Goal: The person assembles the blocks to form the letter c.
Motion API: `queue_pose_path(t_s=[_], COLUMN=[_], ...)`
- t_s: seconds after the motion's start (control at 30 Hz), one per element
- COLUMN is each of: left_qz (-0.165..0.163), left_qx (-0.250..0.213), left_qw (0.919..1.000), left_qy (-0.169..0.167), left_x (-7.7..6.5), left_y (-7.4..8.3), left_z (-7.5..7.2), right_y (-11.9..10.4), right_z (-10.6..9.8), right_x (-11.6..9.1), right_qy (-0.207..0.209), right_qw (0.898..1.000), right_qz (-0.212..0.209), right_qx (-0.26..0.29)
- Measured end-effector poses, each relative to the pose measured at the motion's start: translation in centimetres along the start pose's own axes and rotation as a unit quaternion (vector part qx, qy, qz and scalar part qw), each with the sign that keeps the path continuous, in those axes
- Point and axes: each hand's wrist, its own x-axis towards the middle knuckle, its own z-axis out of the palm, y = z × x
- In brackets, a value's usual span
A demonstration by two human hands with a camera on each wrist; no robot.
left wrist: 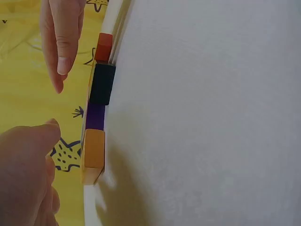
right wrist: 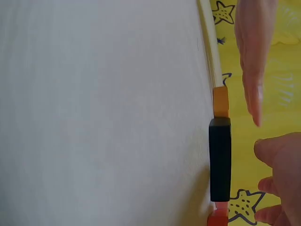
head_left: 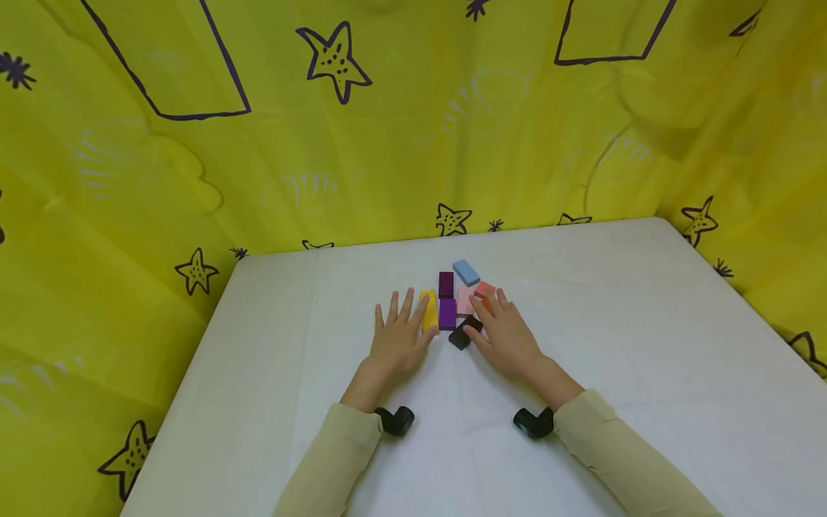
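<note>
On the white table stands a cluster of small coloured blocks. My left hand (head_left: 398, 341) is spread above and beside the yellow block (head_left: 428, 305), fingers straight and nothing in them. Over the black block (head_left: 460, 337) and the pink block (head_left: 464, 298) hovers my right hand (head_left: 507, 334), its fingers loosely bent and holding nothing. It partly hides the coral-red block (head_left: 484, 289). Between the hands lie a purple block (head_left: 447, 316) and a dark maroon block (head_left: 446, 285). Both wrist views show a gap between the left hand (left wrist: 26, 169), the right hand (right wrist: 289, 165) and the blocks.
A light blue block (head_left: 466, 272) lies at the far end of the cluster. The white tabletop (head_left: 258, 388) extends to both sides, and a yellow curtain (head_left: 388, 158) with drawn stars hangs behind its back edge. A small black camera (head_left: 395, 421) is worn at the left wrist.
</note>
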Motion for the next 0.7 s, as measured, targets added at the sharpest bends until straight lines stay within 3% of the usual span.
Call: queue_pose_path(t_s=[0.33,0.7], left_qz=[0.044,0.079], left_qx=[-0.02,-0.033], left_qw=[0.9981,0.9953], left_qy=[-0.037,-0.046], left_x=[1.7,3.2], left_y=[-0.9,-2.0], left_z=[0.2,0.1], right_y=[0.0,-0.5], right_z=[0.5,-0.1], right_x=[0.1,0.4], right_qy=[-0.008,-0.036], right_qw=[0.998,0.99], right_qz=[-0.064,-0.134], right_qx=[0.007,-0.015])
